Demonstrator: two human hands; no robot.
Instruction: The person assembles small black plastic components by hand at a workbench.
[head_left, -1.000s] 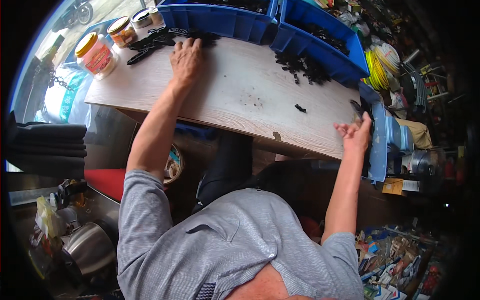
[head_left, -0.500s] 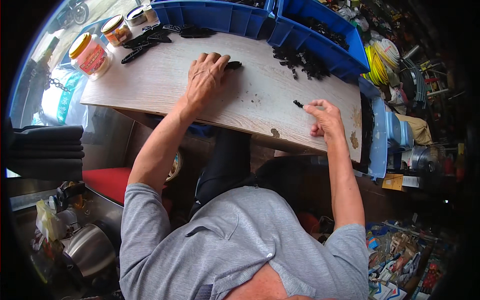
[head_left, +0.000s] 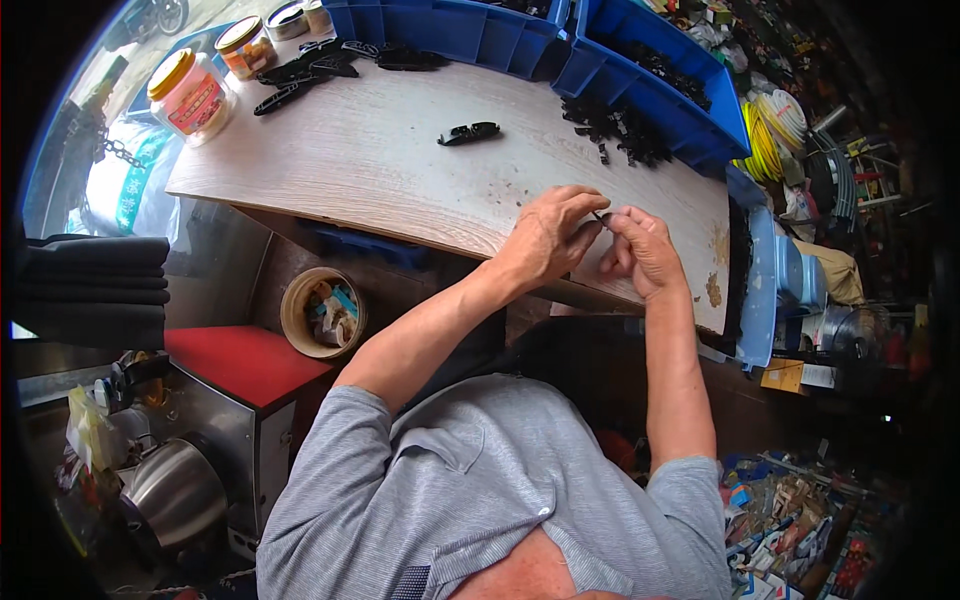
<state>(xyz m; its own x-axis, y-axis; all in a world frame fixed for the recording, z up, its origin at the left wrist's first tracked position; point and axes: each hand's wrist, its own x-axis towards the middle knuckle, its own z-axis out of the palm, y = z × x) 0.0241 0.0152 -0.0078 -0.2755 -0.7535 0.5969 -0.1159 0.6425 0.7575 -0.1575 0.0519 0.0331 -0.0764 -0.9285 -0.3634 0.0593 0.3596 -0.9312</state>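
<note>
Over the front right part of the worn table (head_left: 370,170), my two hands meet fingertip to fingertip. A small black piece (head_left: 602,214) shows between them, mostly covered by fingers. My right hand (head_left: 645,245) is closed in a pinch on it. The fingers of my left hand (head_left: 553,235) are bent round to the same piece, thumb below. By itself in the middle of the tabletop lies a black elongated plastic part (head_left: 469,133). Several similar black parts (head_left: 310,68) are heaped at the far left. Loose small black pieces (head_left: 620,130) spill in front of the right bin.
Two blue bins (head_left: 440,40) (head_left: 650,95) holding black parts line the table's far edge. Jars (head_left: 192,97) stand at the far left corner. Below the left edge are a waste bucket (head_left: 290,310) and a red-topped cabinet (head_left: 240,360). A yellow coil (head_left: 762,145) lies at the right.
My left hand has let go of the black elongated part and moved right and nearer, to my right hand. The small black piece is now between both hands.
</note>
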